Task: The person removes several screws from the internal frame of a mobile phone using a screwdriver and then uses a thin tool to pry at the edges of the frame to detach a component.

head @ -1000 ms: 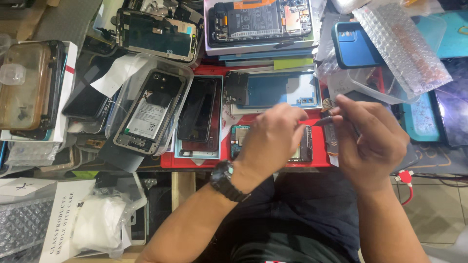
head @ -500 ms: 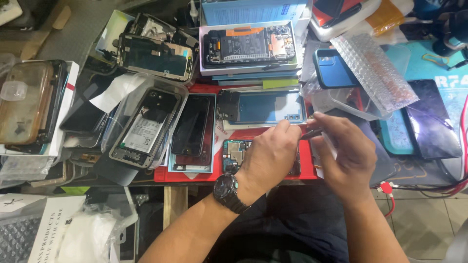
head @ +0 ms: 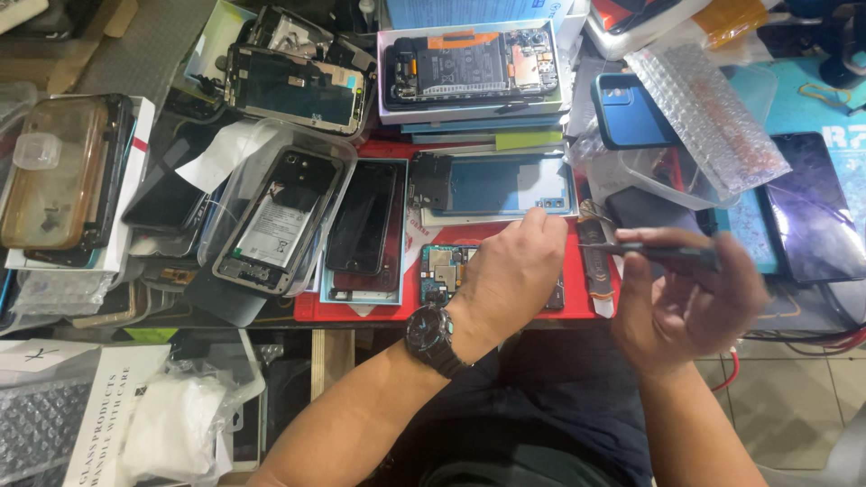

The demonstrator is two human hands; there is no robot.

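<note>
Head view: our left hand (head: 510, 275) rests fingers curled on the board (head: 440, 273), which lies on the red mat (head: 361, 307) at the near edge. Our right hand (head: 686, 307) pinches tweezers (head: 649, 252), long axis left-right, tip pointing left twd the board, just right of the left hand.

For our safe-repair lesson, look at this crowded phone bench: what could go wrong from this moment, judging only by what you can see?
1. The right hand holds thin tweezers in the air beside the left hand; a slip could jab the fingers.
2. The left hand rests on an opened phone with its circuit board bare, so pressure might damage parts.
3. Opened phones and screens lie stacked around the red mat; a nudge could probably topple something or hide small parts.
</note>
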